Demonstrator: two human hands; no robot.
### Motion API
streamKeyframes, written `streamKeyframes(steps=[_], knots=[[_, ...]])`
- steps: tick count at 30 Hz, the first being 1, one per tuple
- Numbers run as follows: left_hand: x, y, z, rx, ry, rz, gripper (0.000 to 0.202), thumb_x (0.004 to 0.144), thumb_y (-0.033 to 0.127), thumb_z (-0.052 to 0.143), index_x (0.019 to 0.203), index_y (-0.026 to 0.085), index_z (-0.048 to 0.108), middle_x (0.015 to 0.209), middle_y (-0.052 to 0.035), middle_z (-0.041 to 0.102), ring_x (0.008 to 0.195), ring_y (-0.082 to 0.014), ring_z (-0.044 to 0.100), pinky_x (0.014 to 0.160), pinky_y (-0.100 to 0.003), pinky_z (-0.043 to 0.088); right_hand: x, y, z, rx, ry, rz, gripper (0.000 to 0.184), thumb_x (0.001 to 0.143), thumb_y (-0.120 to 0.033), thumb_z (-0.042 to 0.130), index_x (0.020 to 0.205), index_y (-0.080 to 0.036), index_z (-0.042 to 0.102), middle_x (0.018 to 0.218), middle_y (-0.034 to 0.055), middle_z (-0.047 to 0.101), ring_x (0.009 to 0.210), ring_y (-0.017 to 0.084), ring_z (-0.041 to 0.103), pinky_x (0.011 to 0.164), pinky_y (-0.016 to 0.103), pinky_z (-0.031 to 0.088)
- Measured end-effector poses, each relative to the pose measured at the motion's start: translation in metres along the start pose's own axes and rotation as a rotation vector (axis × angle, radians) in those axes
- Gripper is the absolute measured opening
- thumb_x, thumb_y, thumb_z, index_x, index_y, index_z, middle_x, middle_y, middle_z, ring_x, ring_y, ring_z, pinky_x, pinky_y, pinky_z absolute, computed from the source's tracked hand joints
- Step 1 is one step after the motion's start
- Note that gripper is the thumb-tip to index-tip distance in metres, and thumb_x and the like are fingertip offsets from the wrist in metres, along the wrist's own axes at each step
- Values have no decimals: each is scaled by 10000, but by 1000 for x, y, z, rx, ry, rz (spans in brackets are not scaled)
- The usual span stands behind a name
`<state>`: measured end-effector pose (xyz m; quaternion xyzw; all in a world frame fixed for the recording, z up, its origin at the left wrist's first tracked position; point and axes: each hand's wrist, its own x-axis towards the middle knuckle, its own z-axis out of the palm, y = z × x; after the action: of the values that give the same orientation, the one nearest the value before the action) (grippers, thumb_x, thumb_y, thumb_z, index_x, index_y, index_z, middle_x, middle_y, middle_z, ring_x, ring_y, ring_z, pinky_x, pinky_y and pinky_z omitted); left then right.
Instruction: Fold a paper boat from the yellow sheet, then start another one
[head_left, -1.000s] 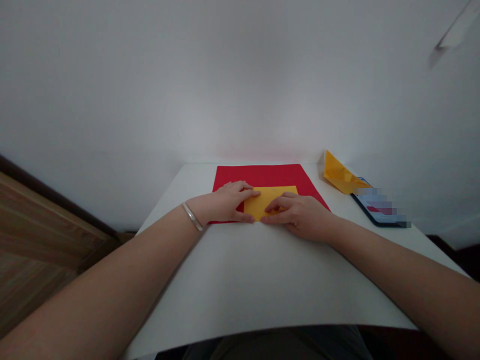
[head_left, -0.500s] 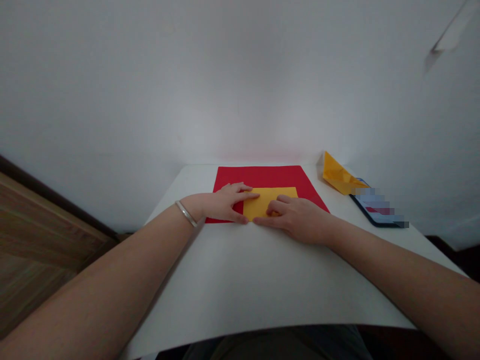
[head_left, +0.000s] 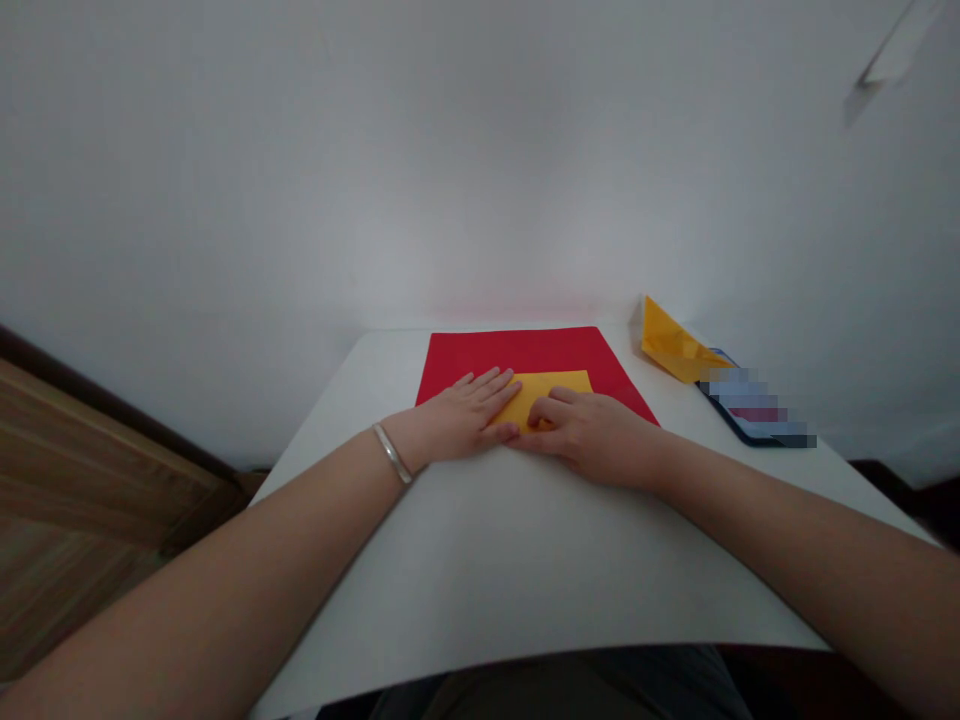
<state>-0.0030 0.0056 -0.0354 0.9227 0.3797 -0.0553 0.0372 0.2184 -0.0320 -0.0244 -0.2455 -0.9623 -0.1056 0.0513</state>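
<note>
A yellow sheet of paper, seemingly folded, lies flat on a larger red sheet in the head view. My left hand rests palm down, fingers stretched out, its fingertips and thumb over the yellow paper's left side. A silver bangle circles that wrist. My right hand bears on the yellow paper's near right part, its fingers curled and its thumb along the near edge by the left thumb. Both hands cover much of the paper's near edge.
A folded yellow paper shape stands at the back right of the white table, against a phone with a partly blurred screen. The wall rises behind the table. Wooden furniture is at the left.
My left hand has slid right and nearer to me, now lying flatter over the yellow paper's left side. My right hand has hardly moved. The view has shifted slightly.
</note>
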Motion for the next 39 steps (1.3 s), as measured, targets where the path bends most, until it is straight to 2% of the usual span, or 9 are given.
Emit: streamKeyframes(steps=[8,14,20,29,34,39], knots=[[1,-5,2,-26,-31,36,749,919,617,266,1494,157,126,1557,-136,75,1442,-247,36,1146,-438,84,-5,-3,-4,37,17,-10,364,922,-223,432,1256,-249,575,1008,88,638,894,205,534,637,299,413],[4,-8,1,-46,-69,30,741,917,591,314,1496,174,112,1558,-137,50,1442,-250,21,1144,-450,81,-9,1,-9,93,-12,-29,304,883,-200,459,1107,-196,664,993,89,670,913,202,568,718,314,445],[5,-8,-2,-79,-83,28,737,908,551,402,1492,186,140,1557,-139,57,1440,-268,30,1141,-474,85,-22,6,-17,192,-53,19,314,798,-154,503,1049,-186,689,1087,68,677,971,188,603,804,322,474],[3,-19,-6,-140,-106,26,761,858,501,524,1480,199,205,1555,-109,93,1442,-243,57,1149,-432,95,-35,18,-18,150,-128,50,277,811,-232,503,979,-232,723,1124,10,683,979,192,619,842,333,481],[-2,-22,-9,-160,-95,-45,801,817,483,578,1478,217,211,1550,-76,158,1437,-268,92,1142,-469,118,-38,17,-22,92,-162,103,275,831,-251,487,948,-267,735,1117,-30,694,976,198,628,796,341,492],[-3,-22,-8,-172,-79,-59,820,804,462,594,1477,186,215,1547,-79,180,1436,-259,110,1146,-428,140,-45,17,-24,103,-190,175,256,817,-260,508,894,-300,749,1117,-30,697,965,212,645,778,349,495]])
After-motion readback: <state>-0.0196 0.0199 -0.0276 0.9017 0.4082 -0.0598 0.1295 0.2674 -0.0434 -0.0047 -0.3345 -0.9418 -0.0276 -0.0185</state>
